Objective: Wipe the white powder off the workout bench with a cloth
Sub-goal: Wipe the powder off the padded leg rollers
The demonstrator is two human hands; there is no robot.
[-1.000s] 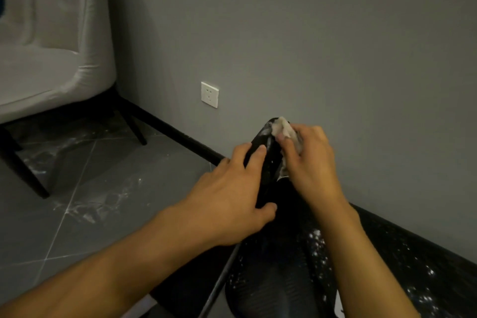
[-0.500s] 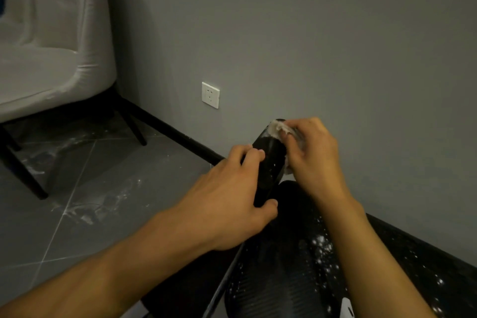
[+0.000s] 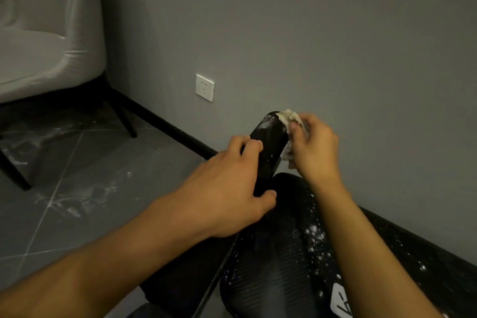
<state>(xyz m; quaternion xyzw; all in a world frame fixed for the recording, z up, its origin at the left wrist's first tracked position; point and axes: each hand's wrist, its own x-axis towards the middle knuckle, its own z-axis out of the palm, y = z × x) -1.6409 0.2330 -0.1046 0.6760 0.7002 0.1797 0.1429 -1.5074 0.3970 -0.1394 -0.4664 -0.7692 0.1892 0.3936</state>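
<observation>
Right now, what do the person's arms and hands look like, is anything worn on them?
Both forearms are bare as far as the frame shows, with no sleeves in view. The left hand and the right hand wear no gloves, and no watch, bracelet or ring shows on either wrist or the visible fingers. No markings are visible.

the roller pad (image 3: 268, 147) stands beyond the bench seat (image 3: 278, 253), left hand (image 3: 227, 193) on its left side, right hand (image 3: 316, 147) pressing the cloth (image 3: 290, 117) on its right; a chair (image 3: 46, 59) sits far left.
</observation>
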